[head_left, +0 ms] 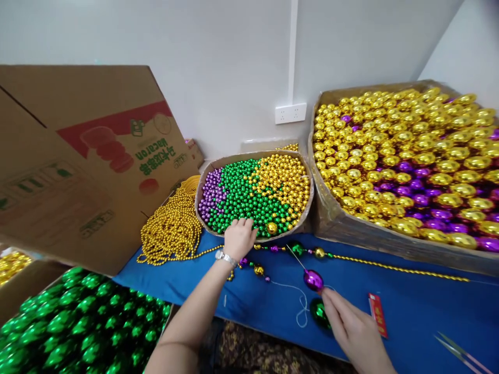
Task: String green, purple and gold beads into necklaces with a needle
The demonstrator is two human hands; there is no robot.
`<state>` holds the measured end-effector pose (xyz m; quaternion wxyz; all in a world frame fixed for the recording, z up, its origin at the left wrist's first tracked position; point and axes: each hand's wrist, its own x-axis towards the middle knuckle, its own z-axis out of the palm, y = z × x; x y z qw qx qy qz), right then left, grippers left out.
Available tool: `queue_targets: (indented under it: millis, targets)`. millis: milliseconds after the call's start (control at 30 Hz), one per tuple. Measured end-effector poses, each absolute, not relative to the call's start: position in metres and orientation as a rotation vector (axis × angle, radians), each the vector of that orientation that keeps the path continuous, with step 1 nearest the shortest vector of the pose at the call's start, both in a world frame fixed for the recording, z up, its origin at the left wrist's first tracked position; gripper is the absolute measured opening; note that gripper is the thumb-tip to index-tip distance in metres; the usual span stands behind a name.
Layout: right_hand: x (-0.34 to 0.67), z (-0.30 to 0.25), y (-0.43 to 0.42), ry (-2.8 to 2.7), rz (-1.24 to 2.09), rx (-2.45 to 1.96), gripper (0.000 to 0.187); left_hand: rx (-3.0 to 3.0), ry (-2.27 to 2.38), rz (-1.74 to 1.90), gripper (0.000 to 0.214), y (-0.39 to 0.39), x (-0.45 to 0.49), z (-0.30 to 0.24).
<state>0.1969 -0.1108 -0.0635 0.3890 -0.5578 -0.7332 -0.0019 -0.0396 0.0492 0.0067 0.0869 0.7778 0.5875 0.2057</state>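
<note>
Reaching into the bead tray (199,193), the left hand (239,237) hides its grip; in front of the tray, the right hand (351,327) pinches a purple bead (313,279).

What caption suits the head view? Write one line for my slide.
Left hand reaches into a tray of small green, gold and purple beads while right hand holds a purple oval bead.

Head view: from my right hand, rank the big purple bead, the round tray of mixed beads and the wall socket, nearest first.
1. The big purple bead, at the right hand fingertips.
2. The round tray, farther back, to the left.
3. The wall socket, up on the back wall.
</note>
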Motion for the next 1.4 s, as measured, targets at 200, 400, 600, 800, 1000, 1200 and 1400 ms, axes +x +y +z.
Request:
queue_targets:
  millis: [200, 400, 600, 800, 1000, 1200, 1400]
  targets:
    - [0.193, -0.062, -0.112, -1.867, -0.026, -1.427, 0.029, 2.358, 1.856, 0.361, 0.015, 0.076, -0.043, 0.002]
    - [0.189, -0.06, -0.113, -1.853, 0.004, -1.398, 0.029, 1.736, 1.355, 0.86, 0.021, 0.056, -0.032, 0.005]
    - [0.184, -0.054, -0.11, -1.837, -0.017, -1.353, 0.027, 0.773, 0.735, 0.946, 0.024, 0.019, -0.01, 0.004]
    - [0.184, -0.052, -0.112, -1.842, -0.004, -1.36, 0.027, 0.666, 0.697, 0.92, 0.022, 0.011, -0.004, 0.004]
    - [0.185, -0.053, -0.112, -1.862, -0.011, -1.344, 0.025, 0.642, 0.709, 0.972, 0.025, 0.009, 0.001, 0.002]
    - [0.186, -0.054, -0.113, -1.876, -0.04, -1.35, 0.026, 0.667, 0.739, 1.004, 0.023, 0.008, 0.002, 0.003]
    - [0.185, -0.057, -0.112, -1.862, -0.081, -1.38, 0.027, 0.974, 0.778, 1.085, 0.021, 0.002, 0.004, 0.0]
